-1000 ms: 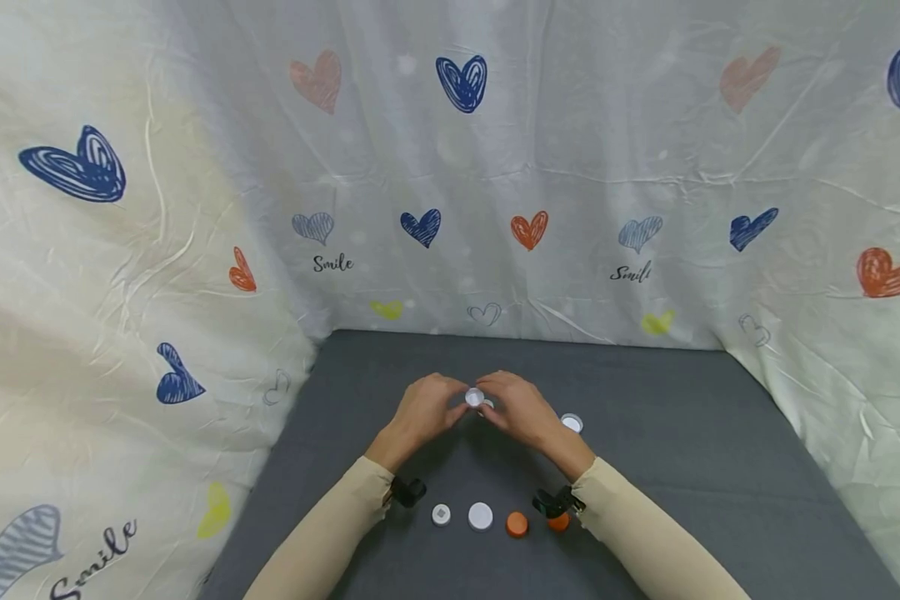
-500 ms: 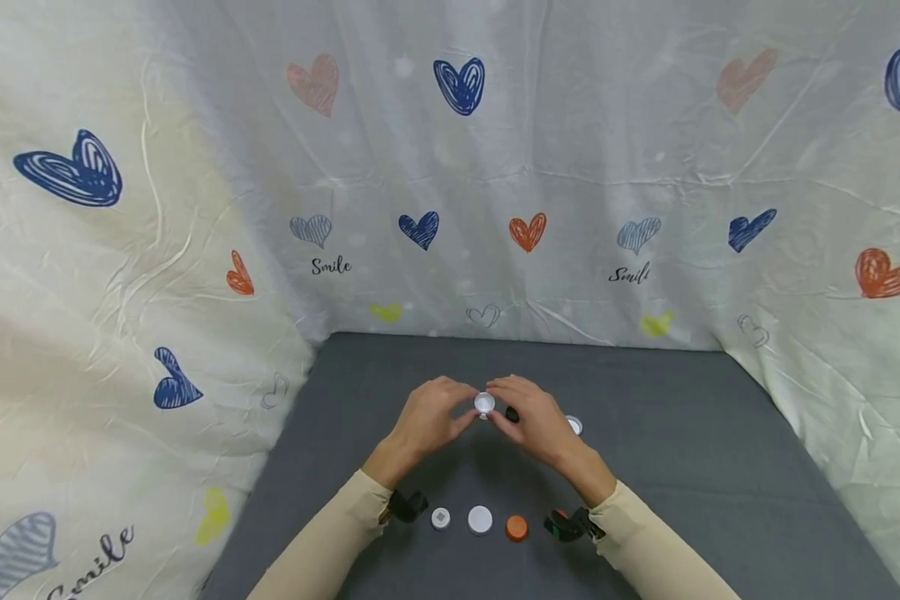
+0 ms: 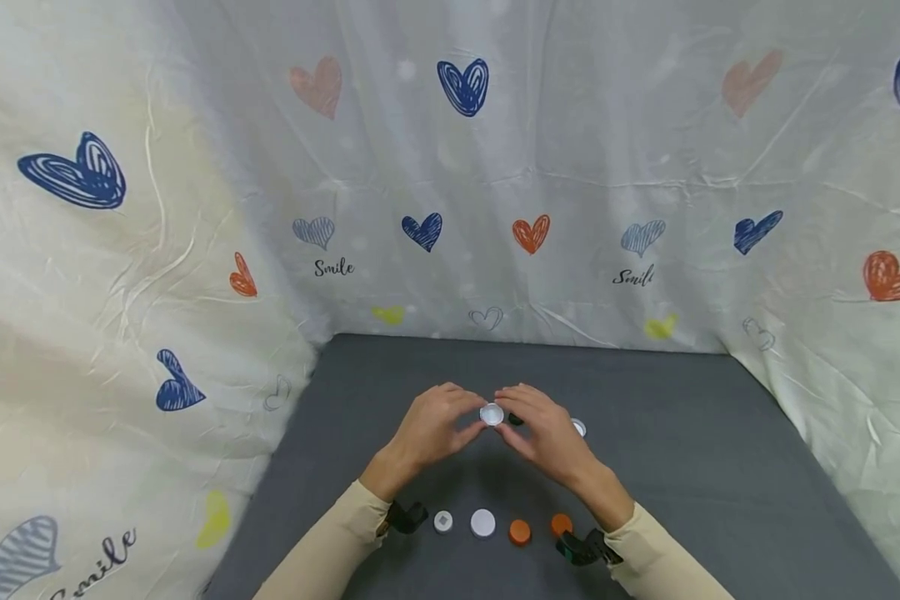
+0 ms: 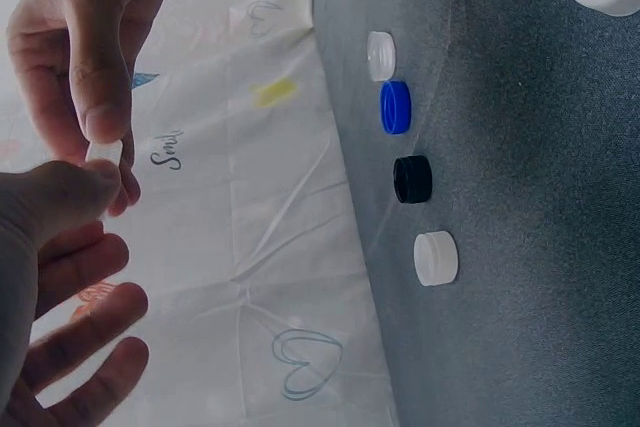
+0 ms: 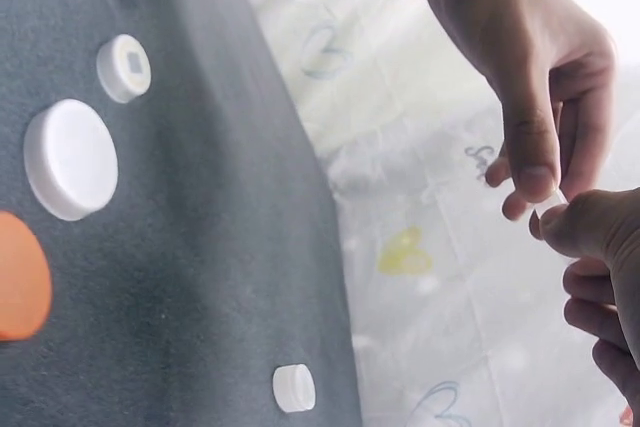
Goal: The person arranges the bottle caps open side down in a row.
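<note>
Left hand (image 3: 429,423) and right hand (image 3: 549,435) both pinch one small whitish cap (image 3: 491,414), thumbs and fingers clamped on its edge, raised over grey tabletop (image 3: 720,450). Beyond grip, rightward row: white cap (image 4: 436,258), black cap (image 4: 412,179), blue cap (image 4: 396,107), clear cap (image 4: 380,56). Nearside of grip: square-marked cap (image 3: 442,522), broad white cap (image 3: 483,523), orange cap (image 3: 520,532), second orange cap (image 3: 562,524).

On my feeds I see the held cap (image 3: 491,415) and blue cap (image 4: 396,107) as smooth plastic, the tabletop (image 3: 690,467) as matt, fine-grained cloth, the curtain (image 3: 465,167) as creased, faintly glossy sheeting.
</note>
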`<state>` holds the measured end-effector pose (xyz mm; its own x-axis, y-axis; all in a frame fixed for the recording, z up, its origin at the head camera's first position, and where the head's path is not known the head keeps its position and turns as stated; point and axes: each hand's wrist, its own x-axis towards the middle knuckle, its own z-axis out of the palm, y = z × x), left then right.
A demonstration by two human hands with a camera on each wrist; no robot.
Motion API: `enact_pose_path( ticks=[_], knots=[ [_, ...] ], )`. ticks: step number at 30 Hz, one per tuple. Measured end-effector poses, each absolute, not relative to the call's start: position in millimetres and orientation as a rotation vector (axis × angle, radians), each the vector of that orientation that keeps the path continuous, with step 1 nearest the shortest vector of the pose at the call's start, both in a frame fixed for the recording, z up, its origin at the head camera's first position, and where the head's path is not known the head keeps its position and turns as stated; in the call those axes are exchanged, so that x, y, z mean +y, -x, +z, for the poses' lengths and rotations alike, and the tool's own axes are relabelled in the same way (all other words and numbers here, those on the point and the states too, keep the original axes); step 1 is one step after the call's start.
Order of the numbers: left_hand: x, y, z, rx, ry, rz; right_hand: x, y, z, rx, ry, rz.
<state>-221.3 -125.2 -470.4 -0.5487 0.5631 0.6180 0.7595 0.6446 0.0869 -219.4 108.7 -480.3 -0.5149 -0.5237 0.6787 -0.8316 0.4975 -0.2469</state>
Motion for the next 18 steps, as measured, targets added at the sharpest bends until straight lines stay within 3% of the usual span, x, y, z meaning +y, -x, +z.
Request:
enact_pose_path(
  ticks=[18],
  knots=[
    [-125.1,212.3,-483.3,-2.247,1.259,-0.519,122.3,196.9,-497.7,-2.205,-1.157,0.888]
  ],
)
